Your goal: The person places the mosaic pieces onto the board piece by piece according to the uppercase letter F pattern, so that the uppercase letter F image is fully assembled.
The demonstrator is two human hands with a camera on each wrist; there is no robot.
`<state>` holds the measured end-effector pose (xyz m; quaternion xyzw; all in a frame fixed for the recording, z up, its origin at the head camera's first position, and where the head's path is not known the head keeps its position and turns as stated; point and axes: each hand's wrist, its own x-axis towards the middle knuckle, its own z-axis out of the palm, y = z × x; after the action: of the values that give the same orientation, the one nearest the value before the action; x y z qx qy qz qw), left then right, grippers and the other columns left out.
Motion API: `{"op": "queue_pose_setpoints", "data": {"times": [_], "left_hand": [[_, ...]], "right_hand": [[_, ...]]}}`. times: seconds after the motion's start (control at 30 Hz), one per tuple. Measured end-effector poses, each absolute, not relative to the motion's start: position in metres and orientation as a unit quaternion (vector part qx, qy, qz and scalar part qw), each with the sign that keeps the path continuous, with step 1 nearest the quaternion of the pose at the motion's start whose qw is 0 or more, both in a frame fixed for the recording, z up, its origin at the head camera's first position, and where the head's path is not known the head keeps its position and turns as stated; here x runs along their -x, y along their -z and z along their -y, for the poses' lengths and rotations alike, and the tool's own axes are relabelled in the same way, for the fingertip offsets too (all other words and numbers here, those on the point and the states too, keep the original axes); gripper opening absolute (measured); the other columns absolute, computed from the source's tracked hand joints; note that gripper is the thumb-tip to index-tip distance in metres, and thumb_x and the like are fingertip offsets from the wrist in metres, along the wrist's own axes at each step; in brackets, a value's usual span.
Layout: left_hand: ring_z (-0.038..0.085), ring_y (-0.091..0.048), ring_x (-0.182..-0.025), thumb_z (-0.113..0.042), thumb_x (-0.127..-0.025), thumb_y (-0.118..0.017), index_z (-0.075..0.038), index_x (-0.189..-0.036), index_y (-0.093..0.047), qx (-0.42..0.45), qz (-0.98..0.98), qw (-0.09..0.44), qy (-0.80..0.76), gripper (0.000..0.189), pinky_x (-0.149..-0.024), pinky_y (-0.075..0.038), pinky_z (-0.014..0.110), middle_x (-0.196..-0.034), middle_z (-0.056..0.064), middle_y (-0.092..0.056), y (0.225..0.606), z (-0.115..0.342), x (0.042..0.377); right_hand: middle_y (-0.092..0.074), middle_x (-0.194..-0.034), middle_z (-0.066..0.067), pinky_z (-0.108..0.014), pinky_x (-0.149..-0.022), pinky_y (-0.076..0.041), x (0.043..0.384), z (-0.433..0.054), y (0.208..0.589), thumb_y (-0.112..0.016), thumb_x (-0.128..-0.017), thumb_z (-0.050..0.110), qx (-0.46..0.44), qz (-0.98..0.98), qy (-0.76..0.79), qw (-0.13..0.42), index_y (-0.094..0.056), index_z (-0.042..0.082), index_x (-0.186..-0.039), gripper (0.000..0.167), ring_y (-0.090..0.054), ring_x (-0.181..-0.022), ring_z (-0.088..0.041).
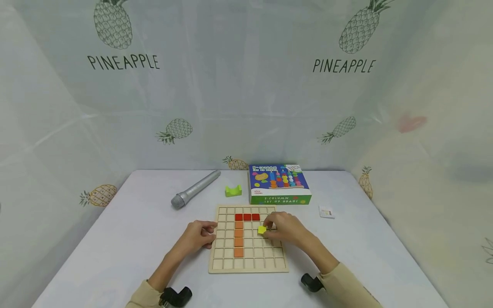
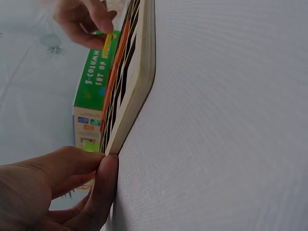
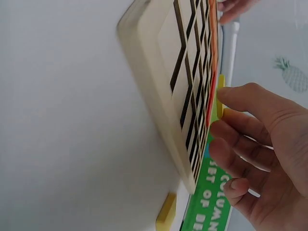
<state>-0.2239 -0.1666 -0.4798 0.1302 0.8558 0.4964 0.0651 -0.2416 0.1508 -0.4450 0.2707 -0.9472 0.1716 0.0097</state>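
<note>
A wooden grid board (image 1: 248, 265) lies flat on the white table. Three red tiles (image 1: 247, 217) sit in a row near its far side, and several orange tiles (image 1: 239, 242) run in a column below the leftmost red one. At the board's left edge, my left hand (image 1: 196, 235) grips the rim between thumb and finger, as the left wrist view shows. Over the right part of the grid, my right hand (image 1: 286, 229) pinches a yellow square tile (image 1: 262, 230) between thumb and index finger. That tile looks raised and tilted above the board in the left wrist view.
Behind the board stands a bead-set box (image 1: 280, 188). To its left are a green curved block (image 1: 233, 191) and a grey microphone (image 1: 195, 189). A small white printed card (image 1: 326, 212) lies at right. In the right wrist view, a yellowish block (image 3: 166, 212) rests beyond the board.
</note>
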Motion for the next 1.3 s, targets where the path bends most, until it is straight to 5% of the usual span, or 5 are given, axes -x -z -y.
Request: {"op": "queue_pose_setpoints", "data": {"times": [1.3], "left_hand": [[0.015, -0.066, -0.060, 0.005, -0.084, -0.066, 0.011, -0.124, -0.061, -0.129, -0.858, 0.060, -0.494, 0.040, -0.052, -0.061, 0.024, -0.092, 0.014, -0.064, 0.480, 0.165, 0.225]], "right_hand": [[-0.069, -0.086, 0.008, -0.018, -0.066, -0.051, 0.247, -0.125, 0.449, -0.077, -0.084, 0.031, -0.289, 0.940, -0.180, -0.014, -0.076, 0.016, -0.100, 0.021, -0.057, -0.078, -0.006]]}}
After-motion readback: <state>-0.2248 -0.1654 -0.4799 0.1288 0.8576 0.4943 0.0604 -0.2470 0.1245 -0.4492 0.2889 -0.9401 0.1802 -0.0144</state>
